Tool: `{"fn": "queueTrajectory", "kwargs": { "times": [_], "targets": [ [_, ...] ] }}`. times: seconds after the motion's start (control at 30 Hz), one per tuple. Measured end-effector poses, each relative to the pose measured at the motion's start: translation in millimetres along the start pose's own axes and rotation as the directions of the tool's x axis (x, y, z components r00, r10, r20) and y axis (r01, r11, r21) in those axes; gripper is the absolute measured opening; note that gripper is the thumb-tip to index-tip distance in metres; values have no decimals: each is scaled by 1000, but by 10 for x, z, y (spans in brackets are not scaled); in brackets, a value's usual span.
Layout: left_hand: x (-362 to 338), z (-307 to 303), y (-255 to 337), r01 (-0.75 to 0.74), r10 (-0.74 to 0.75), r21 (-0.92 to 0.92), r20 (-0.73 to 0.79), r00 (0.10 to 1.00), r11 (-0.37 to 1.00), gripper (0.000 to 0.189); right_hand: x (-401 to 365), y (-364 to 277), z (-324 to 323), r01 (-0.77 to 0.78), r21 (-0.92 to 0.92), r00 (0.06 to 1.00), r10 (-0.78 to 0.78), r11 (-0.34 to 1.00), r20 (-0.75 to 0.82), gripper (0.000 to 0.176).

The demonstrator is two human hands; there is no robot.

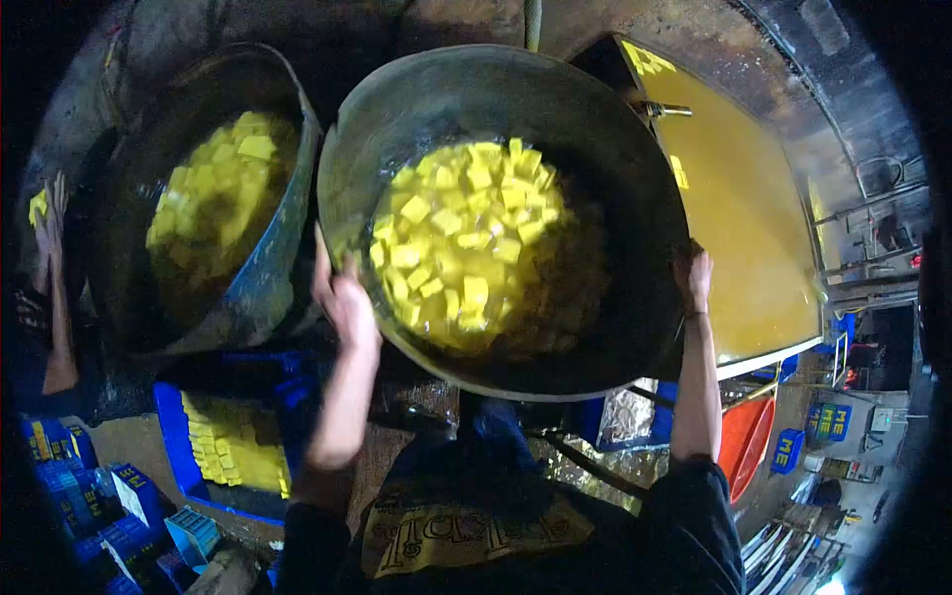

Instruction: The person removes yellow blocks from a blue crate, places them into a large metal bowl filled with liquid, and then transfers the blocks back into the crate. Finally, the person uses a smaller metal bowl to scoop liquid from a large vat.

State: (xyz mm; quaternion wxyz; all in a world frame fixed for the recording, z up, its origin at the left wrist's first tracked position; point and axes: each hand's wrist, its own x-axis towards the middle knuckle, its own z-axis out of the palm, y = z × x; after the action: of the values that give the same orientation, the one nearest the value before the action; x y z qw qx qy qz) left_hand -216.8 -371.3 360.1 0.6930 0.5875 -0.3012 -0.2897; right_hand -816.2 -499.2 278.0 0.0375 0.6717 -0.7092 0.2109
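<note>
A large round dark pan [635, 149] stands in front of me, its mouth facing the camera. Yellow cubes that look like tofu [476, 238] float in cloudy liquid, mostly in its left and middle parts. At the lower left, my left hand [347, 302] is closed on the pan's rim, fingers outside and thumb near the edge. My right hand [694, 278] is closed around the rim on the right side. The undersides of both hands' fingers are partly hidden.
A second round vat [273, 258] with yellow blocks stands left; a co-worker's hand [50, 223] beside it holds a yellow piece. Right is a rectangular tank [744, 218] of yellowish liquid. Below are a blue crate [178, 426] of yellow blocks and a red tub [746, 446].
</note>
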Motion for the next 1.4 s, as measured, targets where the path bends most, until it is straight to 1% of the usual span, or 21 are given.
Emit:
{"fn": "queueTrajectory", "kwargs": {
  "times": [0.13, 0.2, 0.3, 0.37, 0.4, 0.43, 0.5, 0.57, 0.63, 0.67, 0.7, 0.73, 0.83, 0.93, 0.97, 1.03, 1.1, 1.13, 1.3, 1.37, 1.4],
  "targets": [
    [264, -22, 305, -15, -3, 237, 74, 997, 971, 53, -406, -974, -561, -186, -50, 983, 186, 981, 4, 28],
    [196, 74, 476, -540, 604, 666, 166, 779, 514, 40, -388, -1035, -635, -209, -40, 977, 210, 977, 31, 30],
    [258, 370, 725, -700, 615, 424, 340, 711, 575, 29, -360, -1083, -642, -329, 105, 942, 318, 938, 107, 37],
    [425, 678, 592, -588, 385, 227, 567, 728, 777, 18, -260, -1245, -640, -414, 246, 909, 385, 876, 159, 42],
    [516, 870, 477, -455, 175, 260, 677, 715, 852, 20, -263, -1474, -696, -195, -133, 977, 182, 972, -108, 43],
    [613, 1056, 299, -408, -16, 384, 744, 668, 828, 25, -248, -1712, -759, -35, -535, 958, -125, 844, -259, 45],
    [864, 1321, -400, -474, -266, 499, 838, 475, 725, 32, -80, -2203, -825, 66, -185, 964, -110, 981, -243, 51],
    [866, 1494, -757, -460, -678, 771, 621, 392, 441, 27, 73, -2081, -343, 282, 194, 958, -288, 940, 2, 54],
    [813, 1494, -1558, -513, -866, 828, 412, 284, 225, 43, 125, -2404, -18, 109, 434, 844, -314, 894, 435, 42],
    [681, 1336, -1945, -495, -845, 833, 437, 310, 249, 51, 144, -2441, 339, 108, 380, 677, -349, 918, 648, 36],
    [625, 1458, -1597, -497, -944, 846, 298, 145, 191, 54, 155, -2701, 452, 127, 369, 625, -363, 921, 691, 35],
    [405, 1375, -1431, -618, -771, 736, 554, 313, 277, 54, 86, -2736, 729, 239, 338, 601, -412, 910, 684, 30],
    [228, 1095, -2798, -594, -677, 762, 581, 452, 258, 47, 83, -2941, 1231, 166, 214, 429, -266, 963, 863, 32],
    [335, 1297, -2427, -762, -770, 605, 592, 239, 230, 40, -142, -2920, 1798, 90, 167, 581, -188, 982, 792, 48],
    [280, 1202, -2642, -757, -772, 612, 588, 243, 228, 40, -213, -2945, 1912, 88, 155, 616, -176, 984, 768, 53],
    [110, 911, -3232, -670, -400, 550, 831, 386, 498, 27, -506, -2941, 2367, 54, 80, 653, -96, 995, 751, 56],
    [219, 956, -3083, -629, -439, 603, 795, 419, 491, 26, -590, -3044, 2459, 94, 56, 808, -109, 994, 578, 53],
    [246, 964, -2942, -591, -476, 645, 761, 441, 484, 26, -466, -3063, 2354, -140, 87, 562, 7, 986, 827, 51],
    [589, 1213, -2124, -443, -600, 783, 621, 505, 437, 26, -781, -2852, 2705, -225, 164, 626, 14, 960, 780, 28],
    [704, 1226, -2001, -623, -657, 644, 706, 263, 443, 21, -936, -2640, 2906, -19, 455, 725, -301, 890, 620, 29],
    [721, 1176, -2130, -619, -660, 647, 704, 261, 445, 21, -753, -2643, 2766, -34, 332, 524, -266, 943, 809, 33]
  ]
}}
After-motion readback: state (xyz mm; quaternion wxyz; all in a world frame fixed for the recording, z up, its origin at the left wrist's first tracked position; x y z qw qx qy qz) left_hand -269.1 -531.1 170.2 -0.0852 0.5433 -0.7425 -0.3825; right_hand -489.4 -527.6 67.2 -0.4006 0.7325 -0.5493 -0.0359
